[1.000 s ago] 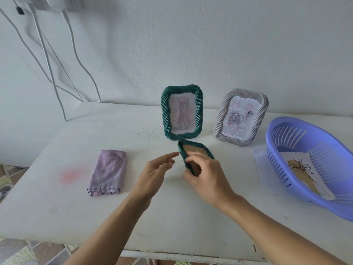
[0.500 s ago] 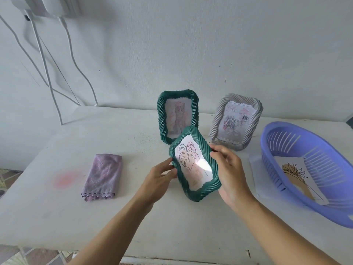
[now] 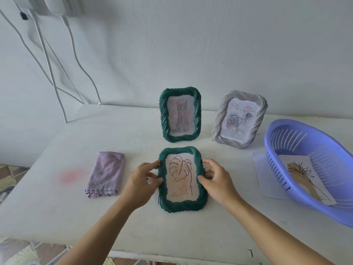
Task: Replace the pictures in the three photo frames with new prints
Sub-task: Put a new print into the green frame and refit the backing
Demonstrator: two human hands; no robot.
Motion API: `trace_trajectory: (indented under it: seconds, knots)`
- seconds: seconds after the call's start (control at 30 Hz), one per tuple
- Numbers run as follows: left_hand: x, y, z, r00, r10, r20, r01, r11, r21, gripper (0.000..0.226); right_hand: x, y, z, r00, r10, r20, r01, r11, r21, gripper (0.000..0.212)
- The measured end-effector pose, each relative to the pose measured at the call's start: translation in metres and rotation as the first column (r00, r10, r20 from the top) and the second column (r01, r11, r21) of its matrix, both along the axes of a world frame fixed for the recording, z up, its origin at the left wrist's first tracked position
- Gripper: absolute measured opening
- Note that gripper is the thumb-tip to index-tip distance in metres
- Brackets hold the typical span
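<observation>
Your left hand (image 3: 142, 181) and right hand (image 3: 216, 183) pinch the side rims of the green leaf-print frame (image 3: 182, 205), which sits on the white table (image 3: 57, 207) just in front of the cat frame (image 3: 164, 115), so grip only those rims, thumbs off the print.

Take the leaf frame (image 3: 182, 203) as your mark. Between your left hand (image 3: 140, 180) and right hand (image 3: 217, 183), you cannot tell whether its back lies flat on the table (image 3: 76, 217) or is tipped up; the writing at the foot of its print is too small to read. Right of it, the purple basket (image 3: 273, 150) runs off the picture's edge, its near wall covering part of the flower print (image 3: 299, 169) inside and a white sheet (image 3: 260, 169) beneath. Far up-left, a wall box (image 3: 57, 6) is cut by the top edge.
</observation>
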State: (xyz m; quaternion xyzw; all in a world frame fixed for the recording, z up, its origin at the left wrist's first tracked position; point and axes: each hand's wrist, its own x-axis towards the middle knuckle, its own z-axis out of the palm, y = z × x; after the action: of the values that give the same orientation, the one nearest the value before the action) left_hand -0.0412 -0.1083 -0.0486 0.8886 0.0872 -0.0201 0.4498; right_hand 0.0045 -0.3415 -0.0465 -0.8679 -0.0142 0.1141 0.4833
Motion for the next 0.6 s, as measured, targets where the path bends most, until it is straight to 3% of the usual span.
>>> trace_trajectory:
  seconds: [0.13,0.23,0.37,0.6]
  knots:
    - [0.0,-0.001,-0.003,0.999,-0.028,0.038,0.023,0.99,0.136,0.051,-0.001,0.007,0.0,0.975,0.139,0.172,-0.077,0.942,-0.325,0.031]
    - [-0.002,-0.001,-0.008,0.995,-0.045,0.091,0.025,0.977,0.213,0.046,0.003,0.005,0.004,0.967,0.207,0.151,-0.097,0.841,-0.532,0.033]
    - [-0.001,0.002,-0.012,0.99,-0.066,0.124,0.031,0.964,0.263,0.038,0.007,0.001,0.008,0.959,0.262,0.11,-0.147,0.79,-0.595,0.039]
    - [-0.004,0.02,-0.006,0.982,-0.07,0.176,0.019,0.962,0.272,0.03,0.012,0.005,0.013,0.935,0.299,0.188,-0.151,0.819,-0.553,0.052]
